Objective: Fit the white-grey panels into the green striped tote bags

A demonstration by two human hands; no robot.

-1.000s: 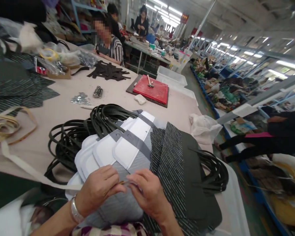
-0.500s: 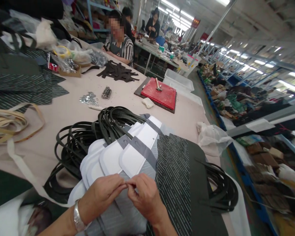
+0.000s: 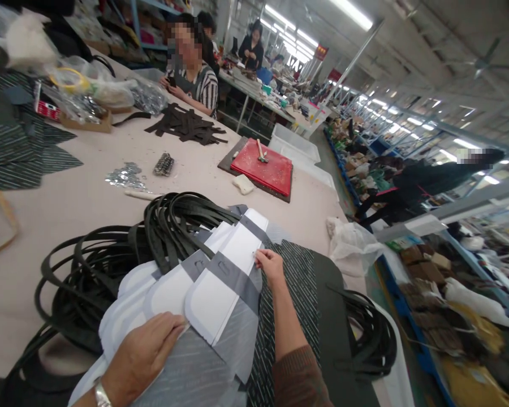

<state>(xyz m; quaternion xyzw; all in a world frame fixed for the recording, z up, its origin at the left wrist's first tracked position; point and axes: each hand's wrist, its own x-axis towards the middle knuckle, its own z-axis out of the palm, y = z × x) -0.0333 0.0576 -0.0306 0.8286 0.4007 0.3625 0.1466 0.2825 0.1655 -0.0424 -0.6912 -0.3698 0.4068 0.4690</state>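
White panels: fanned in a pile on the near side of the bench (image 3: pixel 301 212), white panels (image 3: pixel 214 299) under both hands; they look part-finished.
Grey bands: grey bands (image 3: pixel 231 277) already cross the upper panels; whether they are fastened cannot be told.
Left hand: left hand (image 3: pixel 146 353) at the near panels, fingers pressed together; anything between them is unclear.
Right hand: right hand (image 3: pixel 271 265) at a white edge, fingertips drawn together; a grip cannot be confirmed.
Metal pieces: metal pieces (image 3: pixel 125 176) lie loose, not fitted.
Hammer: hammer (image 3: pixel 262 152) rests unused on a red board (image 3: pixel 275 175).
In the way: dark loops (image 3: pixel 173 220) bulge between hands and metal pieces.
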